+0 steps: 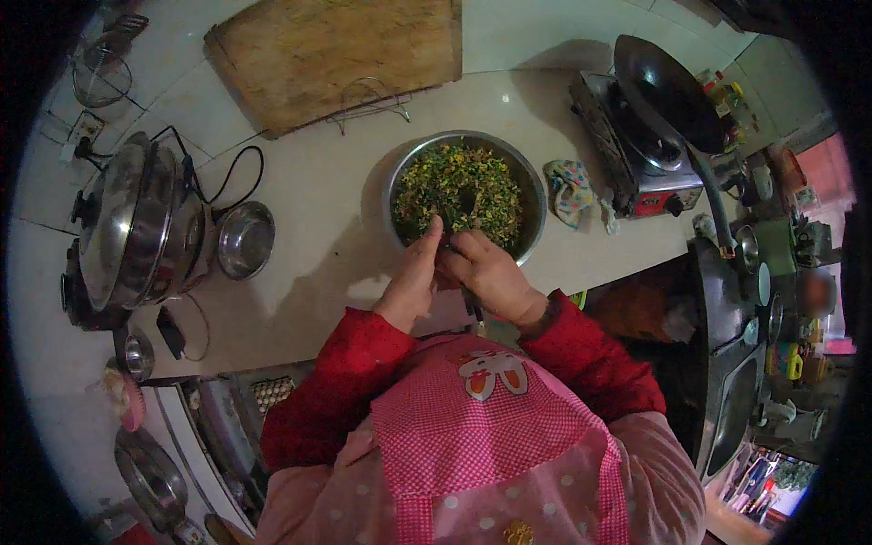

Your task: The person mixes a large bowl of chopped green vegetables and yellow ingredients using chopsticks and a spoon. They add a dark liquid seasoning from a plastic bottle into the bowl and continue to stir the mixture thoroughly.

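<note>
A large round metal bowl (pixel 535 178) on the counter holds a chopped green and yellow mixture (pixel 463 178), with a dark hollow or dark item near its middle. My left hand (pixel 414 276) is at the bowl's near rim, thumb pointing up and fingers turned inward. Beside it, my right hand (pixel 489 271) has its fingers bent against those of the left. Something small and dark seems to lie between the fingertips, but it is too hidden to name. A pink checked apron (pixel 477 422) with a rabbit patch covers my front.
A patterned cloth (pixel 571 193) lies right of the bowl, near a gas stove (pixel 654 184) with a tilted wok (pixel 671 95). At left stand a lidded steel pot (pixel 126 225) and a small metal bowl (pixel 246 240). Behind, a wooden board (pixel 340 58) leans on the tiles.
</note>
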Demonstrator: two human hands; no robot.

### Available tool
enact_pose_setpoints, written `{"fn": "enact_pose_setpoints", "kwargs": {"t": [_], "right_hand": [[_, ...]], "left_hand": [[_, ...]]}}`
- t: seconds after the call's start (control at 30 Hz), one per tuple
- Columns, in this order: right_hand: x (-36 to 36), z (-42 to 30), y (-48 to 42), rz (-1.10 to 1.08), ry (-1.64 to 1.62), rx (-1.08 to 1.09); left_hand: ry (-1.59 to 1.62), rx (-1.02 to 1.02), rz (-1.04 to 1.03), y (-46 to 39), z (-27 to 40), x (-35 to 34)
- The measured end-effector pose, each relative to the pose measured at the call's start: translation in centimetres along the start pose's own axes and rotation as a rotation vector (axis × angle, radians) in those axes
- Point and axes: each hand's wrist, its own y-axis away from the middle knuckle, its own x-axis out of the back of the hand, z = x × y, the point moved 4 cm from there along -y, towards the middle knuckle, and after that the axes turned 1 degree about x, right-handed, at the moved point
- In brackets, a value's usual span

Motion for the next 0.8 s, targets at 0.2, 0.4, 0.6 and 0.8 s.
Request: {"fn": "enact_pose_setpoints", "kwargs": {"t": [0.2,0.4,0.6,0.8], "right_hand": [[-1.0,0.3,0.8,0.162,-0.101,-0.102],[-0.9,1.7,2.6,0.289,-0.158,-0.327],[-2.6,3.9,5.2,0.161,-0.862,-0.562],[-2.7,4.8,5.3,0.217,-1.339,-0.786]], "left_hand": [[0.023,0.065,-0.058,-2.8,-1.3,1.4],[0.14,0.069,-0.061,-3.1,-1.3,0.4],[0.113,0.165,-0.163,-2.5,-1.0,0.1],[0.014,0.228,-0.084,-1.0,0.1,-0.6]]}}
